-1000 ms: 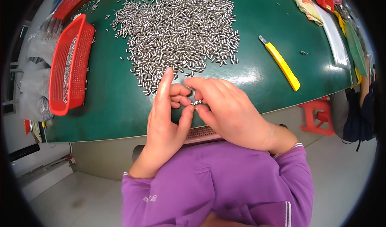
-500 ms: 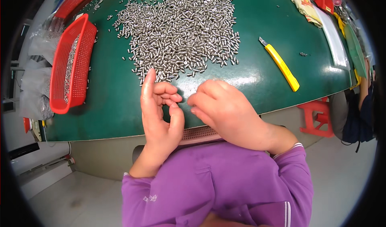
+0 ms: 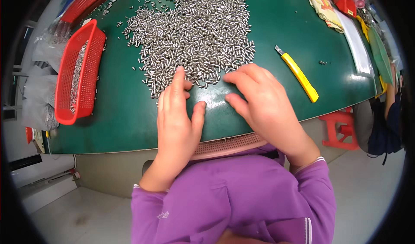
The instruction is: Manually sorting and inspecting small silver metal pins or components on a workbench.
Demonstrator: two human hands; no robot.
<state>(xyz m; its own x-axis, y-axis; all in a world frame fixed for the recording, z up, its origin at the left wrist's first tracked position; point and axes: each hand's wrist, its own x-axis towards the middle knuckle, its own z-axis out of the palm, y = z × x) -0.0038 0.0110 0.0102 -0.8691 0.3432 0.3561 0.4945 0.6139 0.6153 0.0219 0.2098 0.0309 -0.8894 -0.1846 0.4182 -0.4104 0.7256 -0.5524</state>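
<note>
A broad spread of small shiny metal pins (image 3: pixel 199 32) covers the middle of the green tabletop (image 3: pixel 129 127). At its near left edge is my left hand (image 3: pixel 177 110), fingers stretched forward and thumb apart, with no part visible in it. My right hand (image 3: pixel 263 95) hovers by the near right edge of the pile, fingers bent and parted from the thumb. Nothing shows between those fingers, though their undersides are hidden.
To the left stands a red perforated basket (image 3: pixel 97 49) holding more metal parts. A yellow utility knife (image 3: pixel 300 76), blade out, lies at right. Clear plastic bags (image 3: pixel 39 93) crowd the left edge. A pink basket (image 3: pixel 229 145) sits below the table's near edge.
Both hands have moved forward to the pile and drawn apart. The left fingers, curled before, are now straighter; the right fingers have opened from a pinch.
</note>
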